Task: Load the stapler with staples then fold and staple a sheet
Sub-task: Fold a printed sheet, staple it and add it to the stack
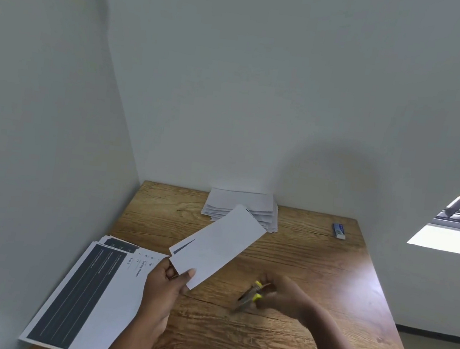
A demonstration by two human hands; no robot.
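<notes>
Nearest the camera, at the left edge of the wooden tabletop, lies a stack of printed sheets with dark panels, flat and unfolded. The left hand rises over that stack and pinches the near corner of a folded sheet, thumb on top and fingers beneath, so the sheet slants up and away above the tabletop. Folded paper is light and limp; held by one corner it will droop and swivel, so a firmer hold close to the edge to be stapled looks wise.

To the right, the right hand is closed around a small stapler with yellow ends, blurred in the frame, just above or on the wood; which, I cannot tell. It looks small, rigid and easy to squeeze in one hand, best taken across its body with the mouth left free. Whether it holds staples is not visible.

Farther back, a pile of folded sheets sits by the wall, partly behind the raised sheet. A small blue and white box, perhaps staples, rests well apart at the far right. Nothing lies between sheet and stapler.
</notes>
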